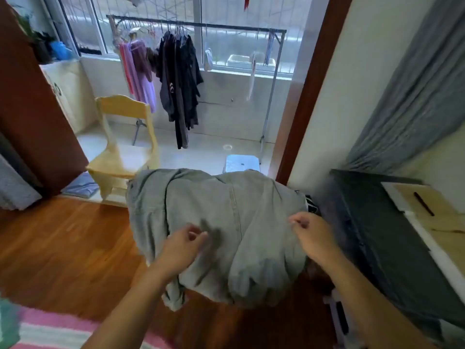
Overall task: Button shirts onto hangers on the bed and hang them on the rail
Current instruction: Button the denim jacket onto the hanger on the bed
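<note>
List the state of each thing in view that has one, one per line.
Grey shirt: held up off the floor, bunched, not on the rail.
Left hand: fingers curled, pinching the shirt.
Right hand: fingers curled, pinching the shirt.
Rail: dark clothes hanging, right part free.
Wooden chair: upright.

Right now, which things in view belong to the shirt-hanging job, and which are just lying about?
Part of the job:
grey shirt, held up by the left hand and right hand
clothes rail
dark clothes on the rail
spare hangers

Just lying about:
yellow chair
blue stool
pen
grey curtain
striped rug
</note>
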Tool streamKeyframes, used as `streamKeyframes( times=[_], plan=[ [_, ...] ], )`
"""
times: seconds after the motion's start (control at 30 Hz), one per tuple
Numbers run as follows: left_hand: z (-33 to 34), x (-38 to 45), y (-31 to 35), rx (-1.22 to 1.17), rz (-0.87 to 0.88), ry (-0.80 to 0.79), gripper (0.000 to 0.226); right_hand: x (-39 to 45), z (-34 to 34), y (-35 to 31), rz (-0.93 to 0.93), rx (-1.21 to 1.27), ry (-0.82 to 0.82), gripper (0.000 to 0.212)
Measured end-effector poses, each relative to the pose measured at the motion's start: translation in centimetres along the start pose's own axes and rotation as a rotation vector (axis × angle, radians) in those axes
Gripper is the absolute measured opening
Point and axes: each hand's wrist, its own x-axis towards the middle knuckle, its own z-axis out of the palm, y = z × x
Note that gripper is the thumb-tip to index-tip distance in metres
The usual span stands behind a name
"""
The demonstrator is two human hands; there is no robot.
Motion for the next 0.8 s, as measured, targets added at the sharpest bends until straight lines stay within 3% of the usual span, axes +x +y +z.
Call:
streamKeyframes(
  times=[0.1, 0.13, 0.33, 0.47, 0.63, 0.8],
  plan=[
    [2.7, 4.2, 1.9, 0.005, -0.051, 0.075, 0.068, 2.8, -0.9, 1.4, 0.089, 0.011, 0.055, 0.017],
    [3.4, 5.3, 2.7, -0.001, -0.086, 0.100, 0.072, 3.8, -1.1, 1.6, 0.096, 0.003, 0.063, 0.017],
    [4.5, 7.8, 3.4, -0.006, -0.165, 0.230, 0.030, 12.1, -1.5, 2.9, 0.034, 0.046, 0.021, 0.016],
    [3.5, 6.6, 4.1, 0.040, -0.173, 0.253, 0.030, 18.7, -1.4, 3.0, -0.044, 0.086, -0.127, 0.017],
    [1.9, 4.6, 6.6, 0.185, -0.244, 0.290, 0.030, 26.9, -0.2, 2.3, -0.127, -0.058, -0.397, 0.018],
    [-2.5, -0.9, 8.8, 0.235, -0.376, 0.558, 0.027, 28.5, 0.1, 1.1, -0.249, -0.092, -0.580, 0.023]
  ],
)
